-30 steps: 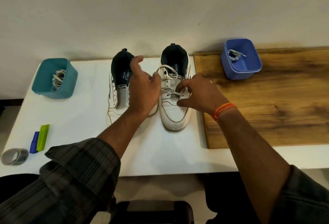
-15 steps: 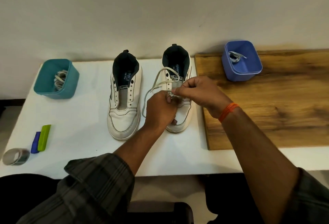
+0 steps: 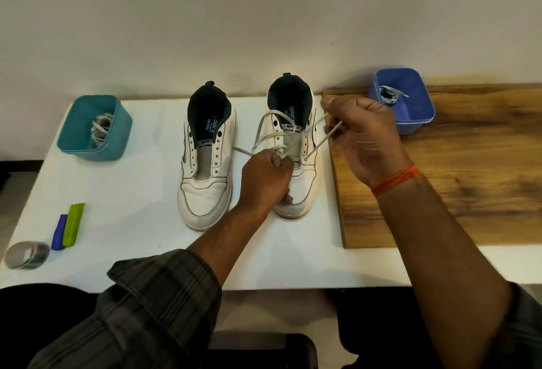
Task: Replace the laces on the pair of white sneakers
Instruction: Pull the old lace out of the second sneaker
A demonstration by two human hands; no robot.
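From the head view, your left hand rests on the toe half of the right sneaker, fingers curled and pinching the white lace where it crosses the lower eyelets. Your right hand is raised just right of that sneaker, over the edge of the wooden board, with fingers curled around a strand of the same lace that runs taut down to an eyelet on the shoe's right side. An orange thread band circles that wrist. The lace loops loosely over the tongue near the collar, and 1 loose end trails left toward the left sneaker. That left sneaker stands just beside the other, toes toward you, with bare eyelets and an exposed tongue. Both shoes sit on the white table. A teal bin holding coiled laces stands at the far left; a blue bin with another lace inside sits on the board's far corner. Near the table's left front edge lie a green and blue object and a roll of grey tape.
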